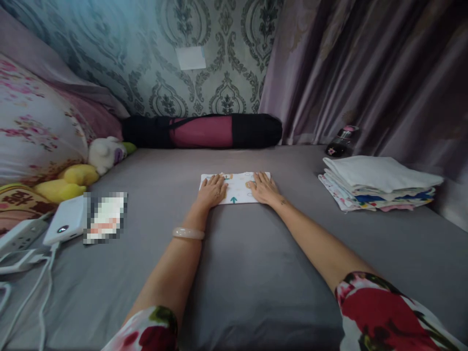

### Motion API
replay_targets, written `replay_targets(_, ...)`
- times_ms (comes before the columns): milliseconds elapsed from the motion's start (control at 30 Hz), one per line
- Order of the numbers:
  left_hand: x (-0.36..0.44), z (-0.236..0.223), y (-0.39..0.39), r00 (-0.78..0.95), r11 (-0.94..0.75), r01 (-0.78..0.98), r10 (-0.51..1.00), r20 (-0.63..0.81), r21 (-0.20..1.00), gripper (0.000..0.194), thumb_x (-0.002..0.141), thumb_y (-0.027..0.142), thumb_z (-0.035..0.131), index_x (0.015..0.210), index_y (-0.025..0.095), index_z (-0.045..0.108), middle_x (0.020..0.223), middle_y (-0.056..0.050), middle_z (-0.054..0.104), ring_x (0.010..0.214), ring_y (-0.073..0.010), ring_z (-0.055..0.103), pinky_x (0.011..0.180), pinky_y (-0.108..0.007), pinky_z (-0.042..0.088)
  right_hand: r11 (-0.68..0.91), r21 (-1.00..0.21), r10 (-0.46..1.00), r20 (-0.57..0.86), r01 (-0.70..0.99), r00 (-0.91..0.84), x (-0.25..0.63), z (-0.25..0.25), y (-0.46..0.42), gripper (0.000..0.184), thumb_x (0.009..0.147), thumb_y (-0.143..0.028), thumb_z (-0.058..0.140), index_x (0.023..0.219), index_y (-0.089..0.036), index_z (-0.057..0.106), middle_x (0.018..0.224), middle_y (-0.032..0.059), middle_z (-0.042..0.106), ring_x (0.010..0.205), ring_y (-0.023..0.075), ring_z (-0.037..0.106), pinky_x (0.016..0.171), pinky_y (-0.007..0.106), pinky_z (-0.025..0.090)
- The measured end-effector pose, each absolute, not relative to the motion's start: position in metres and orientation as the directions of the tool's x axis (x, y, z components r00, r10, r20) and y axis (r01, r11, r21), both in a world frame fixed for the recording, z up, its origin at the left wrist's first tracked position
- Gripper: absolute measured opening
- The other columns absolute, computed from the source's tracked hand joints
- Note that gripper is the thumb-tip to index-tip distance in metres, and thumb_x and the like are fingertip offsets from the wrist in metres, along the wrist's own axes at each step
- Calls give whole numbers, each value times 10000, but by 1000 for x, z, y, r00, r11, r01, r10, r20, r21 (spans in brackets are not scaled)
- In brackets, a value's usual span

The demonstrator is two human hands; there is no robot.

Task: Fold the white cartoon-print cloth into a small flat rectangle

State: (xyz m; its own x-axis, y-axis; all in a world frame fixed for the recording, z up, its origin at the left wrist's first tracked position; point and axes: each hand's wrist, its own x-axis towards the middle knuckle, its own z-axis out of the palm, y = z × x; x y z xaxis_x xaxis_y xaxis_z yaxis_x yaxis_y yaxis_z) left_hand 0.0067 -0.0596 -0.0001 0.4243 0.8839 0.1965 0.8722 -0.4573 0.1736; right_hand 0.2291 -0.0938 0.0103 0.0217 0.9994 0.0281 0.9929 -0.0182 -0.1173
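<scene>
A white printed cloth (237, 191), folded into a flat rectangle, lies on the grey bed sheet (234, 258) in the middle of the head view. My left hand (212, 189) rests flat on its left end, fingers stretched forward. On the right end lies my right hand (263, 188), palm down with the fingers extended. Neither hand grips the cloth. A green arrow and yellowish shapes of the print show between the hands; the parts under the palms are hidden.
To the right sits a stack of folded cloths (380, 175), with a dark bottle (341, 144) behind it. A black and maroon long bag (203, 130) lies along the wall. On the left are plush toys (104, 153), a white power bank (68, 219), a power strip (24, 236) and cables.
</scene>
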Motion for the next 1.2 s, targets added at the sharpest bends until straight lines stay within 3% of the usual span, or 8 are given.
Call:
replay_targets(167, 9, -2, -58, 384, -408, 902, 908, 166, 144, 507, 1006, 403, 305, 1462, 205, 406, 1510, -152, 445, 1410, -292, 380, 1150, -482, 260, -6, -104, 999, 40, 995, 10, 227, 12, -92, 637, 1013, -437, 205, 1523, -69, 301, 1589, 169, 268, 1467, 287, 206, 1175, 508, 177)
replay_targets(333, 6, 12, -46, 387, -404, 904, 913, 130, 141, 459, 993, 359, 320, 1362, 168, 515, 1377, -170, 571, 1259, -297, 540, 1050, -448, 395, 48, -62, 998, 48, 997, -45, 233, 34, -82, 507, 1022, -388, 279, 1303, -105, 593, 1347, 187, 570, 1259, 310, 500, 1095, 481, 305)
replay_targets(400, 4, 22, -34, 385, -391, 910, 920, 69, 135, 404, 977, 288, 337, 1261, 180, 605, 1298, -160, 628, 1164, -286, 608, 992, -416, 443, 61, -57, 998, 18, 997, -60, 238, 46, -71, 442, 1025, -339, 313, 1205, -130, 660, 1266, 173, 625, 1199, 301, 550, 1038, 442, 369)
replay_targets(500, 2, 35, -9, 399, -388, 906, 916, -33, 168, 330, 905, 202, 444, 1118, 208, 696, 1217, -139, 679, 1096, -269, 645, 948, -376, 472, 69, -50, 996, -59, 996, -72, 244, 61, -51, 296, 968, -293, 511, 1186, -172, 670, 1239, 141, 648, 1186, 282, 567, 961, 374, 431)
replay_targets(633, 6, 46, 28, 410, -376, 901, 900, -146, 214, 217, 741, 202, 641, 925, 232, 752, 969, -81, 755, 912, -226, 694, 849, -307, 509, 36, -40, 964, -263, 999, -45, 249, 73, -23, 370, 887, -308, 674, 1245, -216, 647, 1296, 105, 625, 1148, 256, 600, 902, 343, 473)
replay_targets(733, 12, 51, 52, 409, -367, 906, 886, -219, 208, 174, 606, 198, 737, 775, 234, 750, 771, -49, 741, 792, -220, 695, 774, -297, 527, 52, -56, 917, -393, 997, -70, 251, 77, -7, 358, 871, -325, 698, 1212, -219, 677, 1166, 79, 692, 985, 219, 667, 808, 316, 507)
replay_targets(933, 16, 56, 86, 335, -291, 942, 831, -444, 165, 202, 516, 246, 827, 698, 227, 740, 742, -78, 722, 879, -299, 689, 812, -400, 534, 44, -54, 845, -531, 998, -66, 254, 75, 19, 368, 814, -419, 762, 1087, -174, 733, 1011, 87, 726, 925, 243, 679, 807, 359, 504)
replay_targets(1200, 16, 56, 87, 230, -136, 962, 873, -430, 237, 243, 520, 122, 817, 735, 214, 750, 703, -71, 698, 963, -315, 669, 873, -440, 501, 47, -28, 795, -605, 998, -55, 251, 75, 32, 461, 774, -518, 765, 1007, -121, 752, 1040, 129, 708, 981, 293, 667, 862, 410, 488)
